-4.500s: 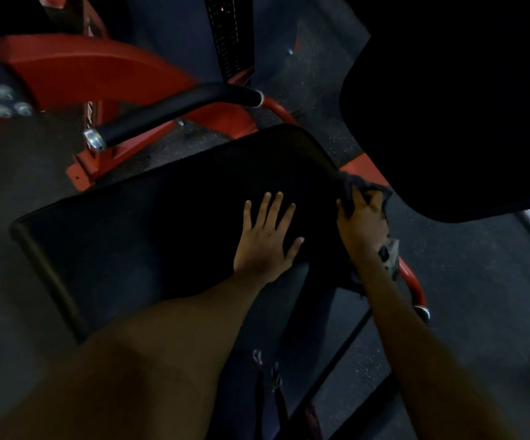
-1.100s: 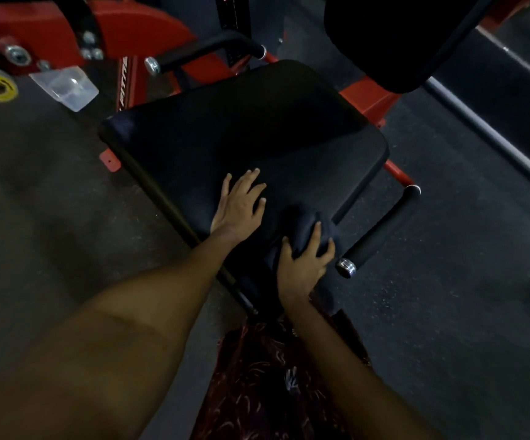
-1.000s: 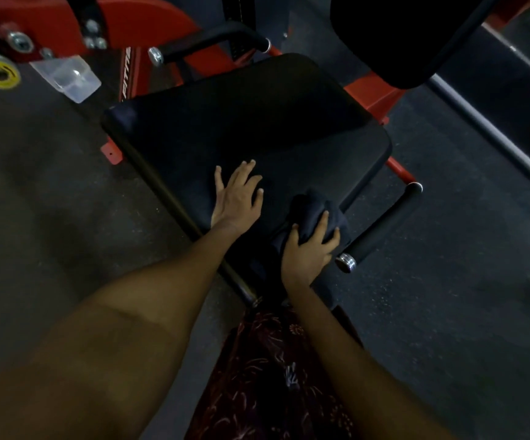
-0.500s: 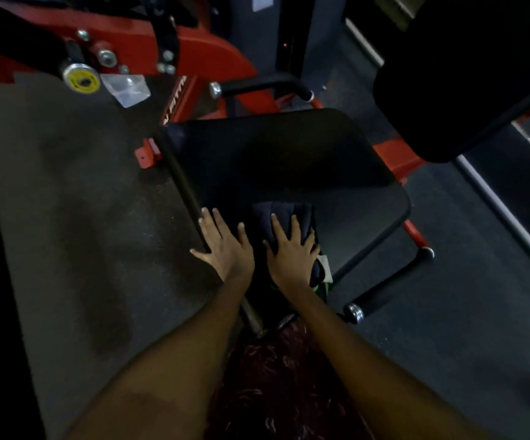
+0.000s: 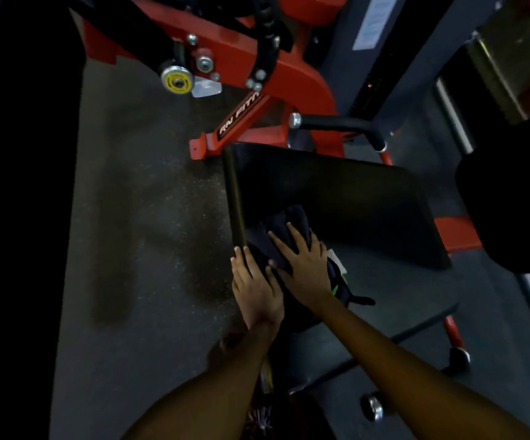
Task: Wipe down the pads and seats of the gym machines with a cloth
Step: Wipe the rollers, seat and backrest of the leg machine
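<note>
cloth (image 5: 284, 228) lies at centre frame on the seat's (image 5: 336, 192) near left corner, pressed under the right hand (image 5: 303, 263), fingers spread flat. left hand (image 5: 255, 289) rests flat beside it at the edge. pushed further left, the cloth could slide off onto the floor.

The seat pad (image 5: 336, 198) is black and flat, with rounded corners, and it fills the middle of the frame, running toward the right. The cloth (image 5: 284, 227) is dark, bunched into thick folds, and it lies on the lower left part of the seat, near its left edge, partly covered by a hand.
</note>
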